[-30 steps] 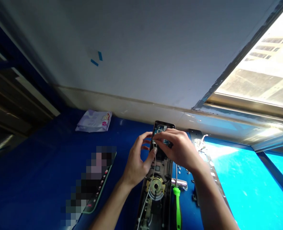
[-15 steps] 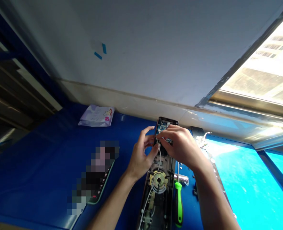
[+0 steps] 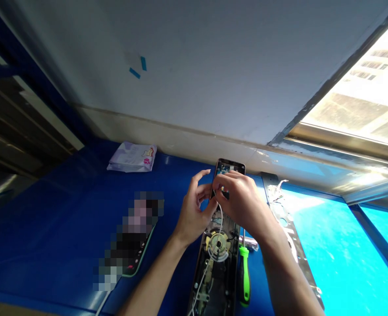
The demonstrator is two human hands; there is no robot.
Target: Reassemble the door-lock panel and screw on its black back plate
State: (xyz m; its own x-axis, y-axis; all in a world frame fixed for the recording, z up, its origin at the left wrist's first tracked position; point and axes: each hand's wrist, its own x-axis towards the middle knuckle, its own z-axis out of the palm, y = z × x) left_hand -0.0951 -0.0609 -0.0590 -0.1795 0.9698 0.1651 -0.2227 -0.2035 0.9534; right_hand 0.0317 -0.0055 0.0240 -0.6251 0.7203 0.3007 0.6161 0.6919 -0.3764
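Note:
An opened long black device casing (image 3: 225, 274) lies lengthwise before me, with a round brass-coloured part (image 3: 217, 245) in its middle. At its far end is a green-blue circuit board (image 3: 223, 168), partly covered by my fingers. My left hand (image 3: 196, 210) holds the casing's left edge, thumb by a white wire (image 3: 220, 219), index finger raised. My right hand (image 3: 238, 191) is over the board, thumb and index finger pinched at the wire's upper end; the tip is hidden. Beside the casing's right side lies a green-handled screwdriver (image 3: 244, 278).
A phone (image 3: 137, 254) with a white cable lies on the blue table at left. A purple-white packet (image 3: 133, 158) sits near the wall. Right of my forearm is another dark panel (image 3: 299, 248) with white wires. A shiny cylinder (image 3: 251, 243) lies behind the screwdriver.
My right fingers have curled further in and shifted slightly down over the board. The left hand keeps nearly the same place, and the view has tilted slightly.

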